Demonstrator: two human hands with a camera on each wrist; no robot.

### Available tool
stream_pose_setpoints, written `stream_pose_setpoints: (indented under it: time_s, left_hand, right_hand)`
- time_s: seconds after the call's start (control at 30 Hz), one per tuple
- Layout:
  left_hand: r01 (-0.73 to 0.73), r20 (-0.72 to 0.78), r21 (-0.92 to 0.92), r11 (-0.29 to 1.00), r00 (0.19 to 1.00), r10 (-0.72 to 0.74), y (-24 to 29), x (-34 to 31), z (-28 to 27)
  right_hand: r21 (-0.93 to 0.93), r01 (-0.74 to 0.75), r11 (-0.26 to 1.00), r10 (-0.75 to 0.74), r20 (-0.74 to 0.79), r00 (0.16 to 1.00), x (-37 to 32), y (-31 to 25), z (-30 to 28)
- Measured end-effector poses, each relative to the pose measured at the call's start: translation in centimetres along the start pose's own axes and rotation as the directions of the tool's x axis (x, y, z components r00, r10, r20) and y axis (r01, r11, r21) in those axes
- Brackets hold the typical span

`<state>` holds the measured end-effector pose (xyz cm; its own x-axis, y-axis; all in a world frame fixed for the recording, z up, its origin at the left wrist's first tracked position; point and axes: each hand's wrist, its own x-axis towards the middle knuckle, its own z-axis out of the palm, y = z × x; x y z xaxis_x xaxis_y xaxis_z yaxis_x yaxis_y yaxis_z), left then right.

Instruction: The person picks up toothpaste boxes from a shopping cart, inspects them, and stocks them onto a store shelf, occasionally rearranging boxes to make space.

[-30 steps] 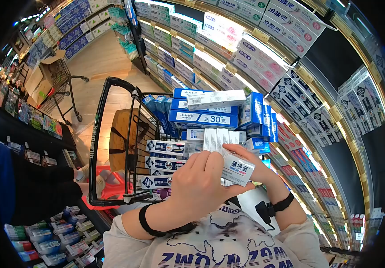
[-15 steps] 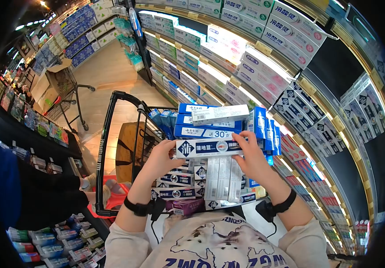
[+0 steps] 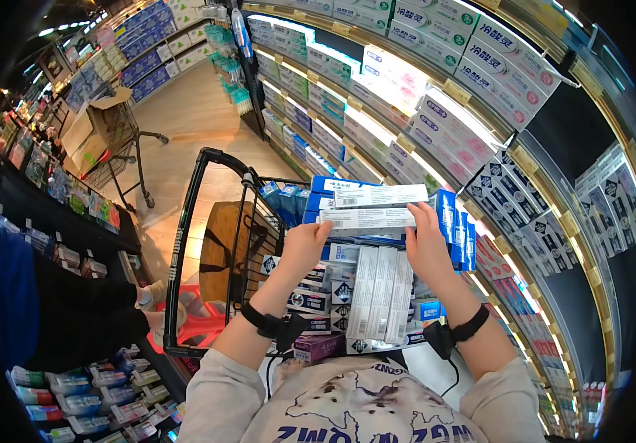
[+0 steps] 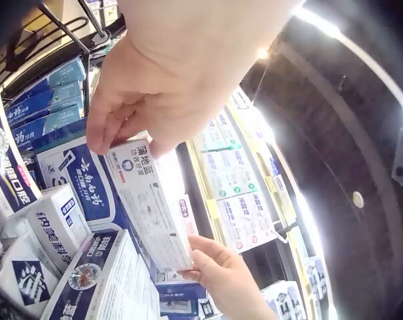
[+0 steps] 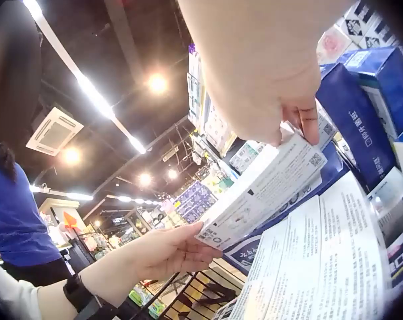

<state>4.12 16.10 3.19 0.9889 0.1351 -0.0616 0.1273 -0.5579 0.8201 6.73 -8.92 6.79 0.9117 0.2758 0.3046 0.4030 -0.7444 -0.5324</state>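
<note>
A long white toothpaste box (image 3: 369, 219) lies sideways between my two hands, its small-print side up in the head view. My left hand (image 3: 304, 247) pinches its left end, and my right hand (image 3: 430, 244) pinches the right end. The left wrist view shows the fingertips on both ends of this box (image 4: 151, 203). It is close over blue toothpaste boxes (image 4: 81, 177), just on the near side of another white box (image 3: 377, 195) lying on them. Nearer my body, several white toothpaste boxes (image 3: 382, 295) lie lengthwise, side by side.
All these boxes are in a shopping cart with a black frame (image 3: 177, 244). Shelves of toothpaste (image 3: 458, 140) curve along the right. A second cart with a cardboard carton (image 3: 85, 144) stands back left. At left is a person in dark trousers (image 3: 85, 317).
The box was tilted between overlapping hands, then held level with its dark printed face up. Now its white small-print side is up, and it has moved forward over the blue boxes.
</note>
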Motion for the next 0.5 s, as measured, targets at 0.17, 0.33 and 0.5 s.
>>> stream_pose_setpoints:
  time_s: [0.17,0.33,0.5]
  left_hand:
    - [-0.113,-0.115,0.119,0.986,0.985,0.127,-0.1,0.7,2.0]
    - [-0.158,-0.159,0.194,0.968,0.969,0.19,0.1,0.6,2.2]
    - [-0.144,-0.076,0.171,0.975,0.984,0.159,-0.8,0.4,1.1]
  right_hand:
    - [0.03,-0.06,0.998,0.058,0.057,0.997,-0.9,-0.8,-0.2]
    - [0.071,-0.066,0.995,0.058,0.103,0.993,-1.0,-0.6,-0.6]
    - [0.118,-0.049,0.992,0.035,0.113,0.993,-0.6,-0.4,-1.4]
